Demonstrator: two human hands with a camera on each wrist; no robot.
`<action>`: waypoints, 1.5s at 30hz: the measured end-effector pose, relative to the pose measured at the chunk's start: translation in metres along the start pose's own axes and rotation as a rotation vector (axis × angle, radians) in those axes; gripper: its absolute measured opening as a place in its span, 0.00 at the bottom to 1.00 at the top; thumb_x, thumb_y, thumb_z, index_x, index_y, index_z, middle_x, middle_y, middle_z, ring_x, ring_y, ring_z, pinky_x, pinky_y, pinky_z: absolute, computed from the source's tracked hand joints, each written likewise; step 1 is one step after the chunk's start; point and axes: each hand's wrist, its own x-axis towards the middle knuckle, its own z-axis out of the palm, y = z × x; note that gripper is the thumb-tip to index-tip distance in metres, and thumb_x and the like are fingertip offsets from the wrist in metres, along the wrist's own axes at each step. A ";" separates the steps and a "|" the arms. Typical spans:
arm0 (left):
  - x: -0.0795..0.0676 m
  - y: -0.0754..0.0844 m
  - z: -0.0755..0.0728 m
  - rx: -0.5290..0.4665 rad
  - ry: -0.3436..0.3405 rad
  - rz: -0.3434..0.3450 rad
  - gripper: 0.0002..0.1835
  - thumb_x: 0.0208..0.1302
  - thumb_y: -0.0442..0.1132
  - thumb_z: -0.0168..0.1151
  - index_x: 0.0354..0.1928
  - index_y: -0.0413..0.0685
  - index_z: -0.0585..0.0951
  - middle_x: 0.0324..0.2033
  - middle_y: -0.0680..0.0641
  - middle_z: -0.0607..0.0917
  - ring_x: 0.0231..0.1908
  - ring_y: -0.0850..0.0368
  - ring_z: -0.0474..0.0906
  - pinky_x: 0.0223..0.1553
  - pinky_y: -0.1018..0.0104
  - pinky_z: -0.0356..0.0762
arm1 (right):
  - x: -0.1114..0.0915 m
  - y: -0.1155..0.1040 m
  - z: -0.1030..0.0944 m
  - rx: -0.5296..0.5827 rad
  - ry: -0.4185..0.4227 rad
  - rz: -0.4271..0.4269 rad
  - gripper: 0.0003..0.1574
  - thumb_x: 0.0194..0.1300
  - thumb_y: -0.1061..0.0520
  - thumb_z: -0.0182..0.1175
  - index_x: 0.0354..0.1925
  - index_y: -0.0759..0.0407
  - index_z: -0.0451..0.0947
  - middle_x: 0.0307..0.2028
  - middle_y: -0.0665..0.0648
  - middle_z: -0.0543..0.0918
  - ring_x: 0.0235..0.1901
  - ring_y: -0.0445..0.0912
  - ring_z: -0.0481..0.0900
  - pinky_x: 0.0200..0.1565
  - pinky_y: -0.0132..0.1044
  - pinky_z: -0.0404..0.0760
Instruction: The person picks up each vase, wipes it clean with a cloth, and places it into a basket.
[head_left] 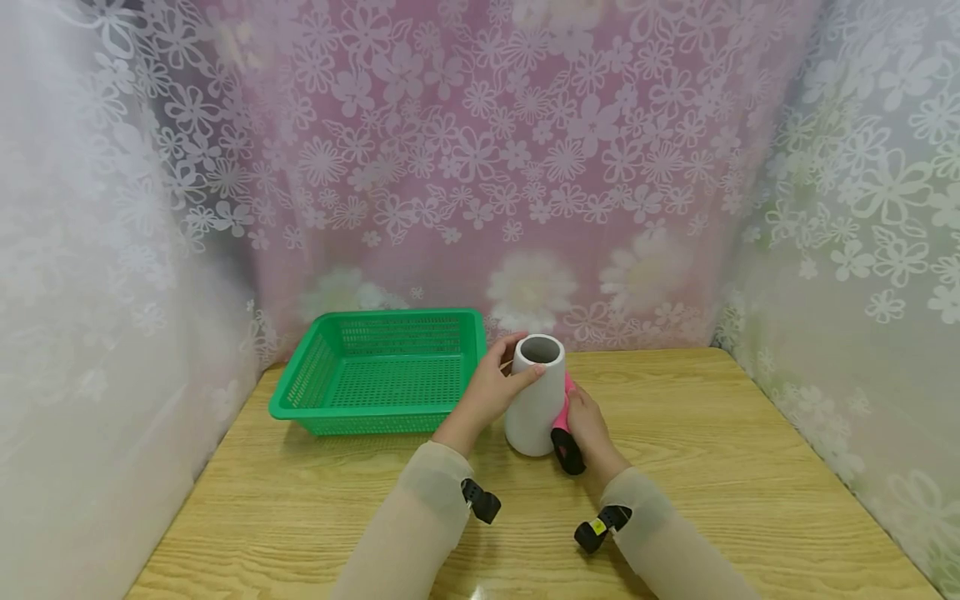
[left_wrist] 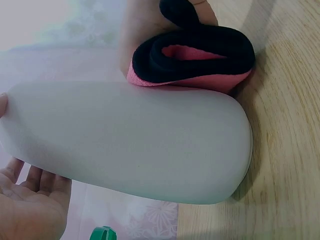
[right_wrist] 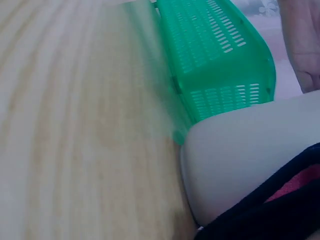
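Note:
A tall white vase [head_left: 532, 412] stands upright on the wooden table, its round mouth facing up and its base wider than its top. My left hand [head_left: 491, 385] holds it near the rim from the left, thumb on the near side. At the vase's right side, my right hand [head_left: 591, 427] grips a folded pink and black cloth [head_left: 567, 451] that lies against the wall. In the left wrist view, the cloth [left_wrist: 200, 55] shows as a rolled fold, black with pink, touching the vase [left_wrist: 130, 142]. Most right-hand fingers are hidden behind the cloth.
Left of the vase sits a green plastic basket [head_left: 378, 414] with slotted walls, close to my left hand. Bare wooden tabletop [head_left: 712, 467] extends to the right. Flowered curtains [head_left: 480, 167] hang behind the table and along both sides.

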 end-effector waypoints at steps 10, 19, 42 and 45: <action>0.000 -0.001 -0.001 -0.007 -0.001 -0.007 0.35 0.65 0.47 0.70 0.72 0.53 0.68 0.61 0.49 0.77 0.66 0.52 0.70 0.66 0.54 0.69 | 0.005 -0.007 -0.010 -0.028 -0.057 -0.004 0.35 0.82 0.47 0.32 0.75 0.67 0.56 0.72 0.73 0.60 0.73 0.65 0.54 0.73 0.58 0.49; 0.001 0.000 -0.001 -0.003 -0.003 -0.010 0.35 0.65 0.49 0.69 0.72 0.54 0.68 0.62 0.49 0.76 0.66 0.52 0.69 0.66 0.53 0.68 | -0.001 -0.023 -0.031 -0.001 -0.050 -0.003 0.38 0.83 0.44 0.31 0.76 0.66 0.53 0.73 0.72 0.57 0.74 0.64 0.52 0.74 0.56 0.48; 0.001 -0.002 0.000 0.005 0.003 0.003 0.37 0.65 0.47 0.69 0.73 0.47 0.67 0.61 0.49 0.77 0.67 0.52 0.69 0.67 0.54 0.68 | -0.030 -0.084 -0.054 0.089 -0.009 -0.207 0.38 0.81 0.39 0.33 0.81 0.49 0.45 0.78 0.60 0.51 0.76 0.55 0.47 0.75 0.53 0.45; 0.002 -0.002 0.000 0.007 0.002 0.004 0.37 0.65 0.47 0.69 0.73 0.48 0.67 0.61 0.50 0.76 0.67 0.52 0.69 0.67 0.54 0.68 | -0.034 -0.091 -0.052 0.104 0.002 -0.237 0.36 0.81 0.40 0.34 0.80 0.47 0.47 0.78 0.59 0.51 0.76 0.53 0.47 0.75 0.51 0.46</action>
